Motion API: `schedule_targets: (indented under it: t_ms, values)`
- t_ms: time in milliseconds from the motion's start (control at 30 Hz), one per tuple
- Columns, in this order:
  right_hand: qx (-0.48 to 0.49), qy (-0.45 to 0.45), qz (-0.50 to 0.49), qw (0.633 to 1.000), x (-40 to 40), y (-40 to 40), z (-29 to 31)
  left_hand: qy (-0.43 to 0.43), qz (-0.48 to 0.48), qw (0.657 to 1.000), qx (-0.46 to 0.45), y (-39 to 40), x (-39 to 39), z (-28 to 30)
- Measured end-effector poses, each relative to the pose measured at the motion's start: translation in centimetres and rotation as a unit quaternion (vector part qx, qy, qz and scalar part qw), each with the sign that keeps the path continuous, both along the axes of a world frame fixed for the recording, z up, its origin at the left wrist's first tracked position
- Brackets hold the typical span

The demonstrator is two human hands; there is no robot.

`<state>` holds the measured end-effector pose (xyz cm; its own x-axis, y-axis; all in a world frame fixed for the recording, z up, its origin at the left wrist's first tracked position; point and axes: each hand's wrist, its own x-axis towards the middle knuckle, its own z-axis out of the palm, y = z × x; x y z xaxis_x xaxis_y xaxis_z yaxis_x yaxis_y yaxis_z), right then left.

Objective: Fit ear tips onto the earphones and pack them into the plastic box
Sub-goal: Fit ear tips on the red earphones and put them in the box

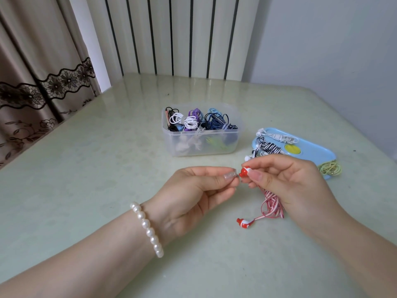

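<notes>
A: Pale green table [90, 168]; curtain [32, 82] at far left, striped panel [171, 35] behind. Left side first?

B: Left hand [193, 194], pearl bracelet [147, 229] on the wrist, fingers curled, thumb and forefinger pinching a small clear ear tip [236, 176].

A: Contact with the earbud?

B: Tip sits just at the nozzle of the red-and-white earbud [245, 171]; whether it is seated, cannot tell. Right hand [287, 183] pinches that earbud, the striped cable [271, 205] hanging from its curled fingers. Second earbud [245, 222] lies on the table below.

A: Container?

B: Clear plastic box [202, 147] behind the hands, holding coiled earphones. Blue lid [318, 153] to its right carries more bundles.
</notes>
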<state>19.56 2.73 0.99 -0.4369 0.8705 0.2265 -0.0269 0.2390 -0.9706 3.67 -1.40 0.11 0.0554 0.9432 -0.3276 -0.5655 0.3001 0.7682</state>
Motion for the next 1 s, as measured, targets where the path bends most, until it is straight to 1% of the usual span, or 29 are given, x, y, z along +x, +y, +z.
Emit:
schedule_targets:
  t_ms: [67, 233, 400, 500, 600, 767, 1000]
  values:
    - [0.021, -0.01, 0.0, 1.0, 0.0, 0.0, -0.3, -0.021, -0.01, 1.0, -0.016, -0.1, 0.0, -0.1]
    - [0.088, -0.051, -0.012, 0.995, -0.1, 0.1, -1.2, -0.038, -0.018, 0.998, -0.036, -0.1, 0.1, -0.4]
    - [0.09, -0.026, -0.017, 0.995, -0.1, 0.2, -1.2, -0.049, -0.01, 0.997, -0.053, -0.1, 0.0, -0.3]
    - [0.112, -0.056, -0.012, 0.992, -0.1, 0.3, -1.5, -0.049, -0.011, 0.997, -0.056, -0.1, 0.0, -0.3]
    - [0.123, -0.067, -0.013, 0.99, -0.1, 0.3, -1.6, -0.033, -0.02, 0.998, -0.055, -0.2, 0.1, -0.3]
    - [0.093, -0.065, -0.012, 0.993, -0.1, 0.1, -1.4, -0.004, -0.034, 0.998, -0.057, -0.3, 0.1, -0.4]
    - [0.048, -0.048, -0.003, 0.998, -0.1, -0.3, -0.7, -0.02, -0.035, 0.998, -0.05, -0.4, 0.2, -0.2]
